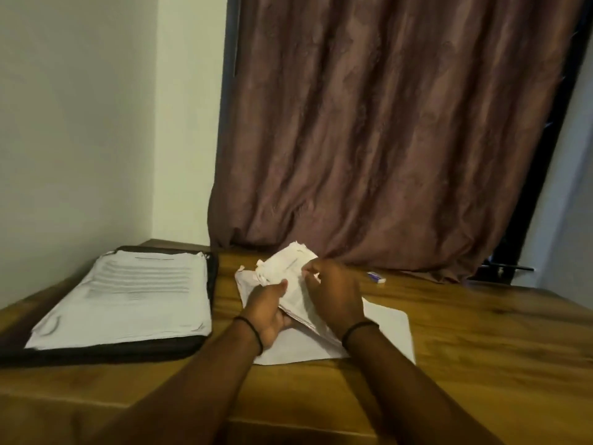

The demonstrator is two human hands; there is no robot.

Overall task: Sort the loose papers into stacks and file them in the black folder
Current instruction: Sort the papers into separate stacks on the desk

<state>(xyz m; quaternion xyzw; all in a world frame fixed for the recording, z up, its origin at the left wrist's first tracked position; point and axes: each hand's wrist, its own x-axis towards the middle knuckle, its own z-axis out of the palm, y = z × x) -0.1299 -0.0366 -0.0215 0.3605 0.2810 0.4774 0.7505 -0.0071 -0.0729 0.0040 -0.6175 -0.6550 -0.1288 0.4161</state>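
At worktop [481, 342] centre, head view: risk is that small ragged slips slide out of bundle [290, 268], scatter over flat sheet [388, 326] beneath and mix up sorting. Likely cause: grip on one edge only while other hand leafs. Left hand [269, 313] curls round bundle's lower edge, thumb on top. Right hand [337, 293] pinches upper slips, fingers bent. Both forearms reach forward. Black folder [96, 356] lies open at left, well apart, paper stack [128, 293] on it.
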